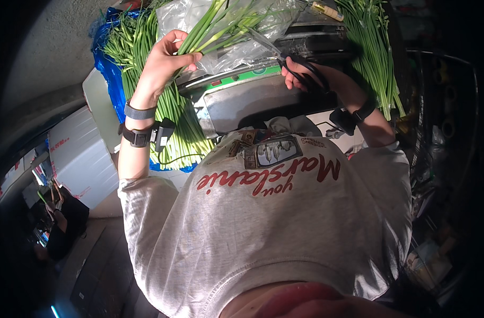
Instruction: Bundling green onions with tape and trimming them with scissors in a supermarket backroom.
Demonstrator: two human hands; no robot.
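My left hand (170, 57) is closed round a few long green garlic scapes (214, 37), which slant up to the right with pale buds on them. In my right hand (297, 71) is a pair of black-handled scissors (312, 79). Its blades point up and left, near the loose ends of the stalks; whether they touch cannot be made out. Beneath the held stalks lies a crumpled clear plastic bag (226, 62). A big heap of garlic scapes (181, 119) spreads under and beside my left forearm, on a blue plastic sheet (114, 87).
Close in front of me stands a metal-topped device with a green strip (236, 100), perhaps a scale. Another long green bundle (372, 58) lies at the right, beside a small yellowish tube (328, 10). White boxes (80, 153) stand at the left, with another person (61, 212) below them.
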